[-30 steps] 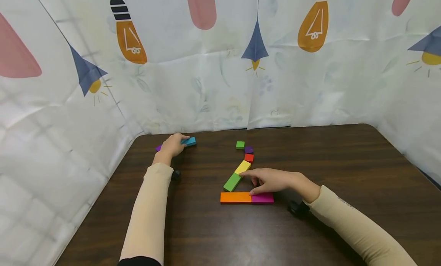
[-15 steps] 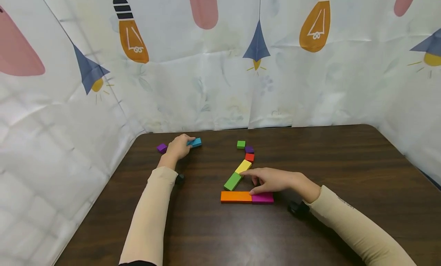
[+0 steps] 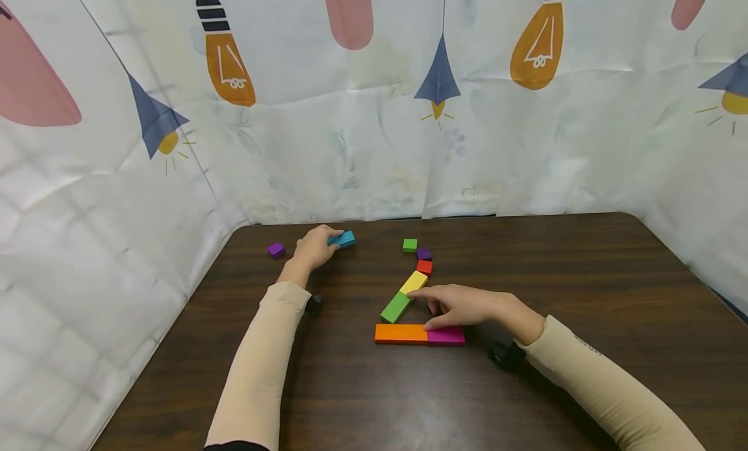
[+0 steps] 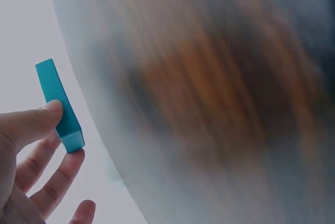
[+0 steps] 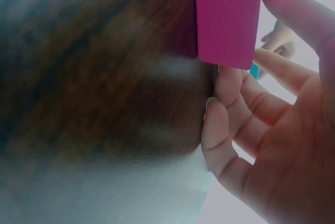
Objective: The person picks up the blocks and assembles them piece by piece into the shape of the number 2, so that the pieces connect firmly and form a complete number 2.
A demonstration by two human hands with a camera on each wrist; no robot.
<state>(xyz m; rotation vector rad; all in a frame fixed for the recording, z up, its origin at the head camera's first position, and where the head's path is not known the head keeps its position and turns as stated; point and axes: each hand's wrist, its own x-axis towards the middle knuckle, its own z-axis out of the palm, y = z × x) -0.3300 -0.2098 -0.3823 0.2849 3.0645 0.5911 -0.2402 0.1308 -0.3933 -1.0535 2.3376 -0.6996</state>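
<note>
At the back left of the table in the head view, my left hand (image 3: 317, 248) pinches a blue rectangular block (image 3: 346, 239). The left wrist view shows the thumb on one face of this blue block (image 4: 57, 90) and fingertips below it. My right hand (image 3: 458, 304) rests with its index fingertip at the joint of a yellow block (image 3: 413, 281) and a green block (image 3: 395, 307). Its thumb reaches the line where an orange block (image 3: 400, 334) meets a magenta block (image 3: 447, 336). In the right wrist view, curled fingers sit beside the magenta block (image 5: 229, 20).
Beyond the yellow block, a red block (image 3: 424, 267), a dark purple block (image 3: 423, 254) and a small green block (image 3: 410, 245) form a curve. A purple block (image 3: 276, 250) lies left of the left hand. A printed curtain (image 3: 374, 146) hangs behind the dark wooden table (image 3: 555, 263).
My left hand has moved right with the blue block, away from the purple block, which stays behind and now shows fully. The right hand has stayed in place.
</note>
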